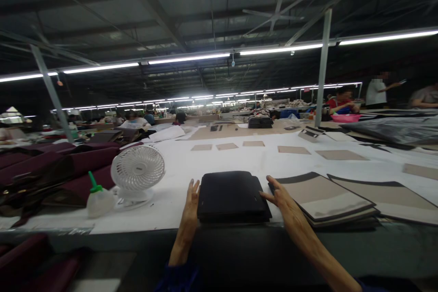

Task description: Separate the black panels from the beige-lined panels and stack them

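A stack of black flat panels [232, 196] lies at the near edge of the white-covered table, directly in front of me. Along its left side stands my left hand [192, 198], fingers stretched upward, close to or against the edge. On the other side my right hand [278, 196] is spread, thumb and fingers apart, beside the stack's right edge; whether it touches is hard to tell. Just right of that hand lies a pile of beige panels with black borders [328, 196].
A white fan [138, 169] and a glue bottle with a green nozzle [98, 198] stand left. Maroon pieces [92, 162] are heaped beyond them. Beige rectangles [294, 149] lie across the white table cover [185, 159]. Farther off are a black stack [260, 122], a pink basin [345, 118] and several people.
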The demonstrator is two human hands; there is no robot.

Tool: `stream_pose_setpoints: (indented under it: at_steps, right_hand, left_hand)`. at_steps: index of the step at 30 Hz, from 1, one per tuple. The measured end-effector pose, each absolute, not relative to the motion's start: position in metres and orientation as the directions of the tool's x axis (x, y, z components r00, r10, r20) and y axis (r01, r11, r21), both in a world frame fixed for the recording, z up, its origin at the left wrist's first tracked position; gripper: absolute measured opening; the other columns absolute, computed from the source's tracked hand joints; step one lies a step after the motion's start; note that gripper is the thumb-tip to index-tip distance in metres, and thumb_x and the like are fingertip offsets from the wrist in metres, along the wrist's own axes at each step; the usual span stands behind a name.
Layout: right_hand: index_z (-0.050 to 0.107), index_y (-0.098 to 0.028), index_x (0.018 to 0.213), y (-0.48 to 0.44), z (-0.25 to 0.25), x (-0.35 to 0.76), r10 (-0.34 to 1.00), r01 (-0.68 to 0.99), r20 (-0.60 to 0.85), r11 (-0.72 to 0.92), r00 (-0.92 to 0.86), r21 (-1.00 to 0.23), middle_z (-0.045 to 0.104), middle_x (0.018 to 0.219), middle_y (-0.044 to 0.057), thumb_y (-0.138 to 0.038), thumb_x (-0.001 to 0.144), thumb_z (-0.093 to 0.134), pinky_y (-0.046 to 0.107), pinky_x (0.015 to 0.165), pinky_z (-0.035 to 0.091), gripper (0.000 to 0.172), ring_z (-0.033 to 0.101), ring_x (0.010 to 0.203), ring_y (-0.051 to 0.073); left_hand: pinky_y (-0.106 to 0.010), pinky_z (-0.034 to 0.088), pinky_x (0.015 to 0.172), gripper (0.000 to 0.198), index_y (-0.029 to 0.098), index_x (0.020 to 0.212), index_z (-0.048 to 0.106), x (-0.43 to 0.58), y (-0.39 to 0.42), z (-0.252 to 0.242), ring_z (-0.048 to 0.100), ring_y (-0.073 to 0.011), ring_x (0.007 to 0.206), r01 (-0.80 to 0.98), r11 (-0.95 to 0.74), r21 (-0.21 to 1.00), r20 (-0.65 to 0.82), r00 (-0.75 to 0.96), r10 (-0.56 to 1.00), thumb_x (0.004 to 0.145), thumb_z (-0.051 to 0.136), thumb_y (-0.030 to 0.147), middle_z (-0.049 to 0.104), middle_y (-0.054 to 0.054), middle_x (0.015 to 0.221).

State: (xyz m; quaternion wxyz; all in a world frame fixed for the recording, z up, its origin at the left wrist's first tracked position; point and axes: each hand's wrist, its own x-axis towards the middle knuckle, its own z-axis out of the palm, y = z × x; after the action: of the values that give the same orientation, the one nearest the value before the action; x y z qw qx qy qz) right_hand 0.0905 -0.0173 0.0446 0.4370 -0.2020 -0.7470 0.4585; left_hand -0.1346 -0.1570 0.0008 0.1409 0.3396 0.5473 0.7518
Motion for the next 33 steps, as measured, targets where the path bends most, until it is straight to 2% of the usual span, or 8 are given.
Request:
stream_pose_setpoints:
  at_steps: [5, 10, 13, 16, 19, 21, 27, 33]
  right_hand:
    - [0.04, -0.023, 0.136, -0.016, 0.035, 0.097, 0.712, -0.115, 0.487, 0.504, -0.506, -0.856, 0.045, 0.14, 0.013, -0.063, 0.093, 0.028, 0.048, 0.106, 0.037, 0.06, 0.059, 0.113, 0.027]
    - [0.036, -0.023, 0.138, -0.015, 0.031, 0.108, 0.62, -0.082, 0.631, 0.68, -0.466, -0.729, 0.044, 0.141, 0.014, -0.047, 0.098, 0.032, 0.047, 0.103, 0.042, 0.047, 0.057, 0.115, 0.026]
    - [0.031, -0.025, 0.142, -0.017, 0.029, 0.118, 0.477, -0.125, 0.756, 0.804, -0.448, -0.581, 0.041, 0.144, 0.014, -0.04, 0.1, 0.03, 0.045, 0.102, 0.044, 0.045, 0.056, 0.117, 0.025]
    - [0.026, -0.027, 0.145, -0.02, 0.028, 0.124, 0.356, -0.192, 0.812, 0.854, -0.462, -0.483, 0.043, 0.142, 0.014, -0.039, 0.1, 0.028, 0.046, 0.102, 0.043, 0.046, 0.058, 0.115, 0.025]
    - [0.023, -0.028, 0.146, -0.023, 0.028, 0.124, 0.293, -0.235, 0.828, 0.866, -0.478, -0.441, 0.042, 0.143, 0.014, -0.04, 0.1, 0.028, 0.044, 0.099, 0.046, 0.047, 0.06, 0.112, 0.024]
    - [0.024, -0.028, 0.146, -0.025, 0.027, 0.123, 0.261, -0.238, 0.834, 0.879, -0.486, -0.414, 0.041, 0.144, 0.014, -0.04, 0.1, 0.029, 0.044, 0.098, 0.047, 0.047, 0.059, 0.112, 0.025]
    - [0.022, -0.027, 0.147, -0.025, 0.02, 0.123, 0.236, -0.176, 0.824, 0.912, -0.515, -0.372, 0.045, 0.14, 0.015, -0.039, 0.1, 0.03, 0.043, 0.094, 0.05, 0.049, 0.061, 0.109, 0.025]
    - [0.02, -0.026, 0.147, -0.028, 0.012, 0.11, 0.2, -0.253, 0.817, 0.887, -0.541, -0.386, 0.042, 0.143, 0.016, -0.041, 0.1, 0.029, 0.046, 0.096, 0.048, 0.05, 0.061, 0.11, 0.025]
  left_hand:
    - [-0.04, 0.029, 0.114, 0.074, 0.027, 0.147, 0.018, -0.137, -0.145, 0.005, 0.033, -0.0236, 0.138, 0.185, -0.34, 0.922, 0.366, -0.706, 0.606, 0.087, 0.039, 0.064, 0.035, -0.01, 0.15]
    - [-0.042, 0.028, 0.113, 0.069, 0.024, 0.144, 0.028, -0.143, -0.145, 0.001, 0.041, -0.0241, 0.133, 0.159, -0.366, 0.917, 0.348, -0.769, 0.537, 0.088, 0.036, 0.062, 0.047, -0.012, 0.142]
    - [-0.041, 0.021, 0.116, 0.057, 0.023, 0.134, 0.046, -0.136, -0.155, 0.008, 0.039, -0.0238, 0.134, 0.328, -0.31, 0.892, 0.434, -0.812, 0.39, 0.089, 0.039, 0.058, 0.05, -0.01, 0.139]
    - [-0.038, 0.02, 0.117, 0.041, 0.025, 0.122, 0.06, -0.115, -0.163, 0.033, 0.036, -0.0237, 0.136, 0.556, -0.168, 0.814, 0.579, -0.749, 0.324, 0.088, 0.051, 0.046, 0.05, -0.005, 0.14]
    - [-0.041, 0.025, 0.114, 0.035, 0.024, 0.118, 0.063, -0.087, -0.153, 0.062, 0.043, -0.0258, 0.131, 0.719, -0.098, 0.688, 0.686, -0.599, 0.412, 0.087, 0.055, 0.036, 0.06, -0.005, 0.129]
    - [-0.044, 0.027, 0.113, 0.033, 0.022, 0.117, 0.064, -0.073, -0.136, 0.074, 0.042, -0.0274, 0.131, 0.8, -0.068, 0.597, 0.693, -0.47, 0.547, 0.087, 0.052, 0.032, 0.061, -0.007, 0.128]
    - [-0.052, 0.026, 0.11, 0.049, 0.011, 0.14, 0.039, -0.06, -0.089, 0.065, 0.037, -0.0305, 0.135, 0.928, 0.14, 0.345, 0.451, -0.295, 0.842, 0.094, 0.036, 0.027, 0.047, -0.016, 0.14]
    - [-0.053, 0.028, 0.108, 0.052, 0.014, 0.144, 0.031, -0.063, -0.087, 0.056, 0.038, -0.0325, 0.134, 0.947, 0.158, 0.28, 0.351, -0.254, 0.901, 0.093, 0.036, 0.026, 0.043, -0.014, 0.144]
